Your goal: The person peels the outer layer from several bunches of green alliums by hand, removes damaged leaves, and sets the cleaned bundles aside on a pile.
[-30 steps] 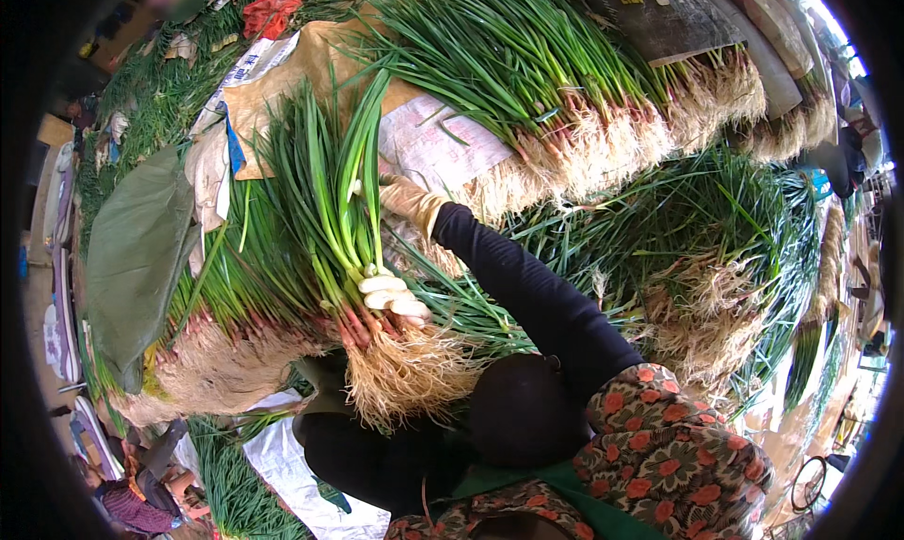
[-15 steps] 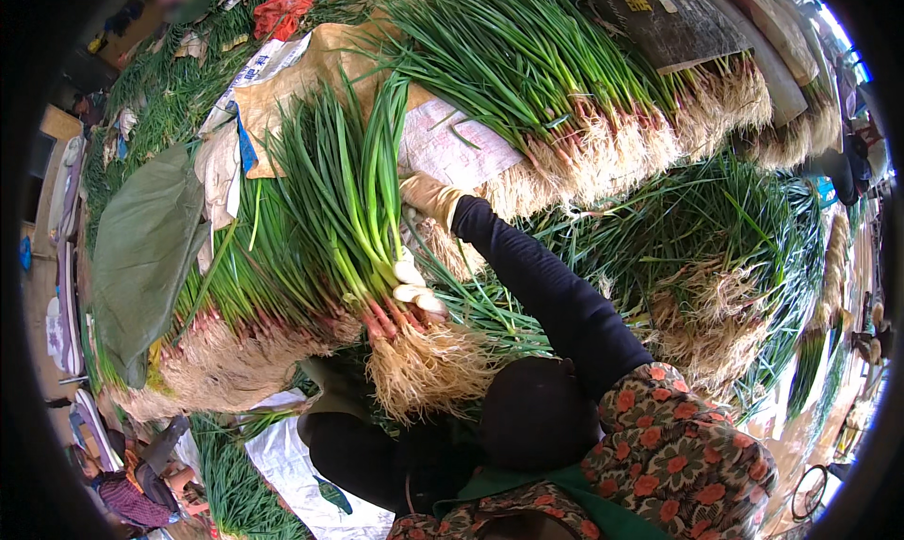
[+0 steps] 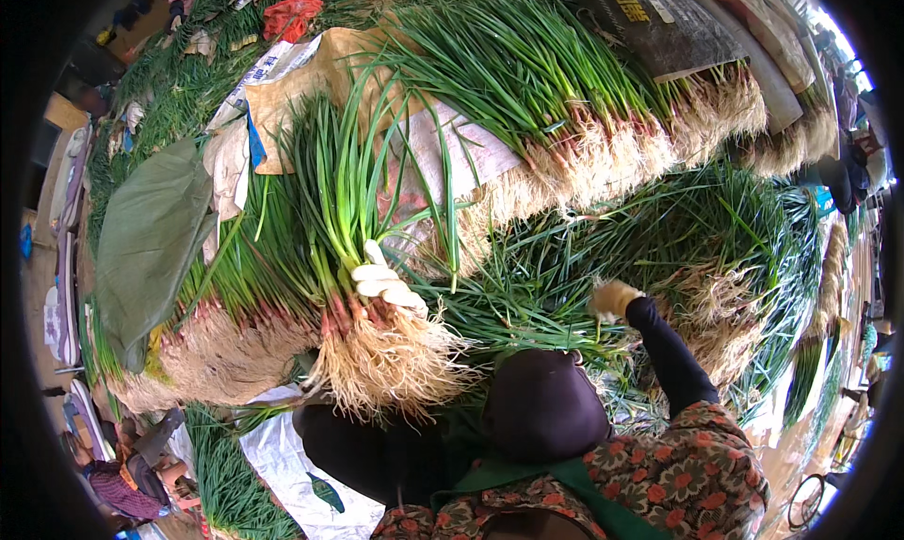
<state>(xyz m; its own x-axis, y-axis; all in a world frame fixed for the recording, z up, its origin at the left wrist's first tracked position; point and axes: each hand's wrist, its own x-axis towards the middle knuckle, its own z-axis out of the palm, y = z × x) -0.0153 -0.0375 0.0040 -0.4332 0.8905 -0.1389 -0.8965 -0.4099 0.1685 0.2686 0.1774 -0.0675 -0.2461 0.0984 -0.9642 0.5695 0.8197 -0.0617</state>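
Note:
My left hand [image 3: 384, 284], in a pale glove, is wrapped round a thick bunch of green onions [image 3: 346, 210]. Its fingers show on the bunch's right side, just above the reddish stem bases; the rest of that hand and its arm are hidden behind the bunch. Long leaves point away from me, and a shaggy mass of pale roots hangs toward me. Off to the right, my right hand [image 3: 616, 301], also gloved, is over loose green onions [image 3: 556, 257], with its fingers curled. What those fingers hold, if anything, I cannot make out.
Rows of green onions [image 3: 527, 79] lie beyond, roots toward me, partly under sacks [image 3: 320, 64]. A dark green cover [image 3: 155, 248] lies over the left row. Root clumps [image 3: 720, 300] sit at right. A white sheet [image 3: 297, 465] is at lower left; a person's arm [image 3: 177, 469] shows there.
My right hand has left the bunch's leaves and moved right and nearer, over the loose pile. The held bunch has shifted slightly left, and some of its leaves now splay to the right.

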